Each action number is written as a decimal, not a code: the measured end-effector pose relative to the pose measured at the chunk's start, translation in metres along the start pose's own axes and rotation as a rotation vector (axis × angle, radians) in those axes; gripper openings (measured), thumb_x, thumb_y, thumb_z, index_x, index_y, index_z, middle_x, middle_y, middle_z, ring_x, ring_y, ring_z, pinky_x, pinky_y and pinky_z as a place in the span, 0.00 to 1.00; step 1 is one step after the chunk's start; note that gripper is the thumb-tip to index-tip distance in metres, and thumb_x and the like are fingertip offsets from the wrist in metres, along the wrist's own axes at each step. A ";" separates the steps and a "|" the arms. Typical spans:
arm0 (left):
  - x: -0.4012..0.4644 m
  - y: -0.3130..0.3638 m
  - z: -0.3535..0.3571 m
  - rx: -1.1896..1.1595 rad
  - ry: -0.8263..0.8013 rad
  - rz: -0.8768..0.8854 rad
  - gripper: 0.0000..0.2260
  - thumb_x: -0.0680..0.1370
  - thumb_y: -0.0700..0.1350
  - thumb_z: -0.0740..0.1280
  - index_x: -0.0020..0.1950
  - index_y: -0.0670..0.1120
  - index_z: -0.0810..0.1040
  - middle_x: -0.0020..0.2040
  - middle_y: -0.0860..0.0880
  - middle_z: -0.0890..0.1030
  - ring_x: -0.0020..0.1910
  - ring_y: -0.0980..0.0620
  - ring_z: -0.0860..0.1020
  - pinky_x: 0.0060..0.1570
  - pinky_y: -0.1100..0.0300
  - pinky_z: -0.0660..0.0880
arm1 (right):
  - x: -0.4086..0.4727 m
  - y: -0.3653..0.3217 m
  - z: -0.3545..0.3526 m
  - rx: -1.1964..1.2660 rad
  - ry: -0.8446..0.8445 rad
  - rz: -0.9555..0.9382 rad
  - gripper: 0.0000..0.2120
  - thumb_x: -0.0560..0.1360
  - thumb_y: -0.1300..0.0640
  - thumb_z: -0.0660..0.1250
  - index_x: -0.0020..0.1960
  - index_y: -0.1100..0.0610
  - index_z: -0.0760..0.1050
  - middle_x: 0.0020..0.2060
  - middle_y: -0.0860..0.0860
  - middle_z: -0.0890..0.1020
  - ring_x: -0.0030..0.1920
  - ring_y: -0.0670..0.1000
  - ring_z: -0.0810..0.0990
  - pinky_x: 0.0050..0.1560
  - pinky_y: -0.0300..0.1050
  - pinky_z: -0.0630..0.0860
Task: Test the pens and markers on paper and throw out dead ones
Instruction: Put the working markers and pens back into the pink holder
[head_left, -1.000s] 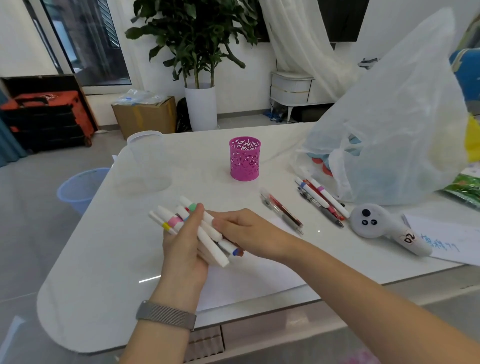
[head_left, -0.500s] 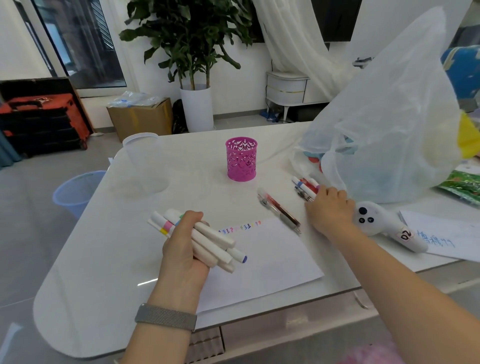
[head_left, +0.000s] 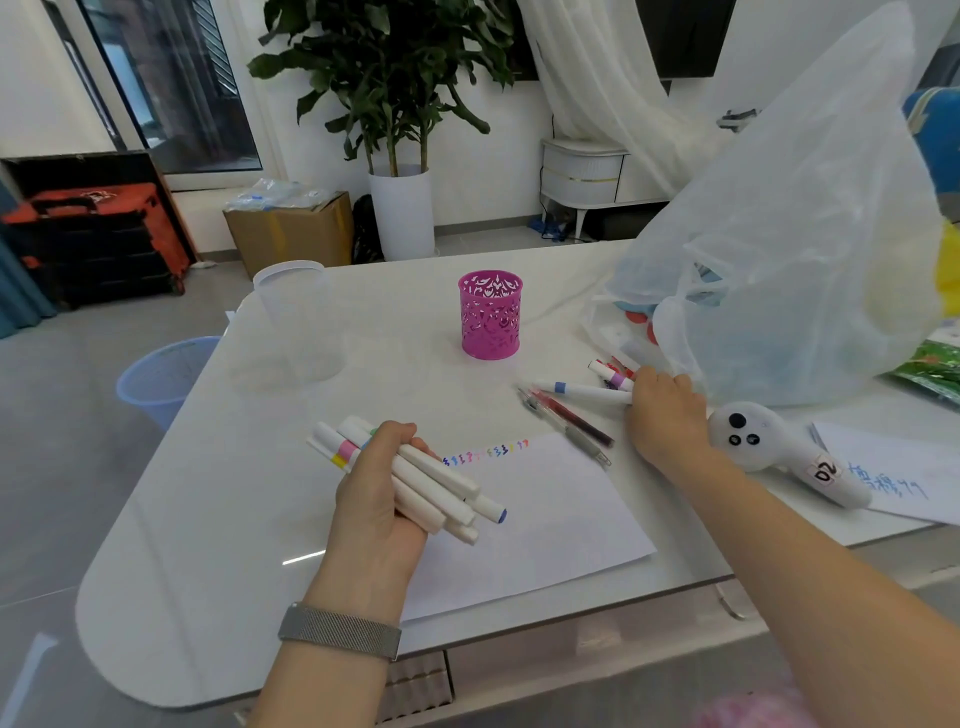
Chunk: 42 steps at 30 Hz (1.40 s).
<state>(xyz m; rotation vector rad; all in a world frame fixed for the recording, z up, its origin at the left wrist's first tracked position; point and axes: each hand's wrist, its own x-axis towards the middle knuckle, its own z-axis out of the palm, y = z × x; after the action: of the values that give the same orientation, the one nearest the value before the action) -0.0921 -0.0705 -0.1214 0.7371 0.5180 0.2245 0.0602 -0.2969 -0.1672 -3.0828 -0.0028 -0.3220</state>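
Note:
My left hand (head_left: 382, 499) grips a bundle of several white markers (head_left: 436, 480) with coloured bands, held above the left edge of a white sheet of paper (head_left: 535, 525). A row of small coloured test squiggles (head_left: 485, 452) runs along the sheet's top edge. My right hand (head_left: 662, 410) rests on the table to the right, fingers closed on a white marker with a blue band (head_left: 582, 391). A purple-banded marker (head_left: 613, 376) lies just beyond it. A red gel pen (head_left: 566, 413) lies beside the paper.
A pink lattice pen cup (head_left: 490, 314) stands mid-table, a clear plastic cup (head_left: 298, 317) at the left. A large translucent plastic bag (head_left: 810, 249) fills the right side. A white controller (head_left: 779, 449) lies on another written sheet (head_left: 904, 478). A blue waste basket (head_left: 166, 371) stands on the floor, left.
My right hand left the bundle in my left hand, reached right to the loose markers by the bag and closed on the blue-banded one. The left hand stayed put.

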 end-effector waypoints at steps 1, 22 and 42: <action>0.000 0.000 0.000 -0.002 0.000 -0.004 0.10 0.74 0.38 0.66 0.34 0.47 0.69 0.29 0.50 0.73 0.30 0.52 0.72 0.35 0.61 0.72 | 0.000 0.000 0.000 0.012 -0.005 -0.002 0.12 0.76 0.65 0.54 0.59 0.61 0.67 0.55 0.58 0.76 0.56 0.59 0.70 0.49 0.49 0.65; -0.002 0.000 0.002 0.022 0.022 -0.005 0.08 0.73 0.38 0.67 0.35 0.46 0.71 0.28 0.50 0.74 0.29 0.52 0.73 0.36 0.60 0.73 | 0.000 -0.037 -0.020 0.008 -0.291 -0.199 0.08 0.80 0.59 0.57 0.52 0.60 0.73 0.43 0.54 0.77 0.40 0.53 0.75 0.41 0.46 0.70; -0.002 0.000 0.003 -0.043 -0.129 0.017 0.01 0.75 0.40 0.67 0.44 0.45 0.77 0.43 0.47 0.82 0.43 0.48 0.81 0.44 0.54 0.78 | -0.074 -0.100 -0.081 0.953 -0.877 -0.549 0.16 0.83 0.49 0.53 0.42 0.56 0.70 0.30 0.50 0.68 0.28 0.48 0.66 0.28 0.39 0.67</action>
<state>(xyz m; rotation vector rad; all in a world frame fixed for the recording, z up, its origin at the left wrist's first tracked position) -0.0925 -0.0730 -0.1188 0.7092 0.3832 0.2023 -0.0294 -0.1997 -0.0993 -1.9777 -0.7639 0.7920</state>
